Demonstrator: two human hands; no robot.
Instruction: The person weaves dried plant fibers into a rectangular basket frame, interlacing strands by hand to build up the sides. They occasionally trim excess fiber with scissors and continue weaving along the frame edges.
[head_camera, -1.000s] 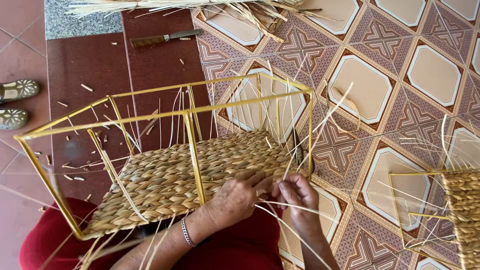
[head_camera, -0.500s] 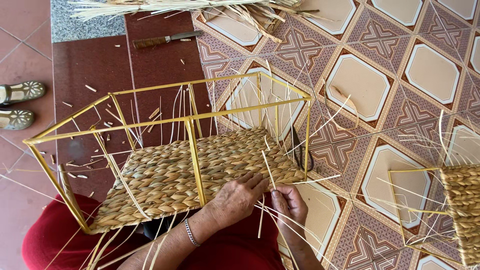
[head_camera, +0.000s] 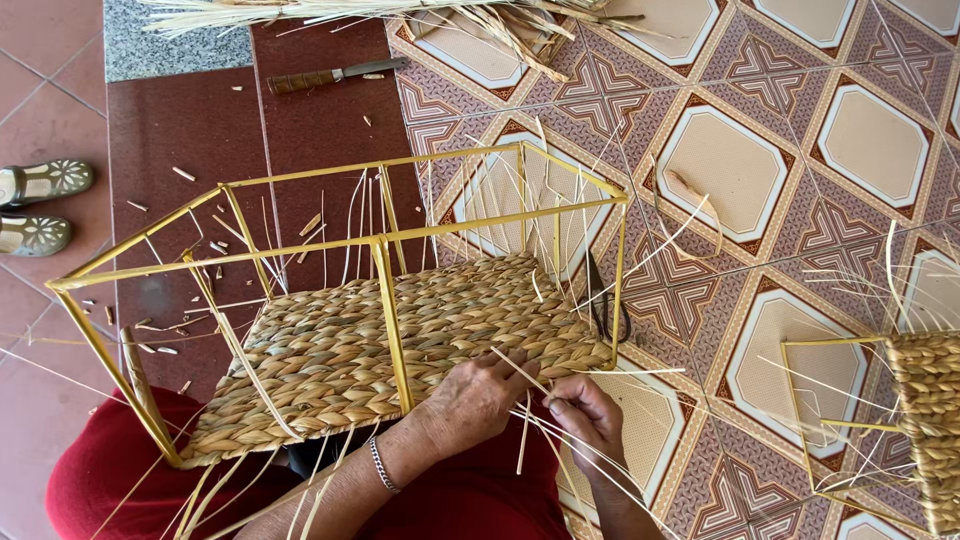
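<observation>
At the far left edge of the frame a pair of sandals (head_camera: 35, 208) sits on the red floor tiles (head_camera: 190, 120), out of the way of the work. Across the middle stands a yellow wire basket frame (head_camera: 385, 240), tipped toward the person so that its woven base (head_camera: 400, 340) faces the lap, which seems to bring the near edge within easy reach. Loose straw strands (head_camera: 345, 230) stand up through the frame, likely left free for the sides. In the upper left a knife (head_camera: 335, 75) lies on the floor, and a bundle of dry straw (head_camera: 400, 12) runs along the top edge, both near at hand as supply.

The left hand (head_camera: 470, 400), a bracelet (head_camera: 380, 465) on its wrist, lies curled on the lower right edge of the woven base, fingers pressing the braid there. Just right of it the right hand (head_camera: 590, 420) is closed in a pinch on thin straw strands (head_camera: 560, 395) that come off that same edge; the weave lies directly above and left of it. Scissors (head_camera: 605, 300) rest on the patterned floor beside the frame's right corner. At the right edge a second frame (head_camera: 830, 400) shows, partly woven.
</observation>
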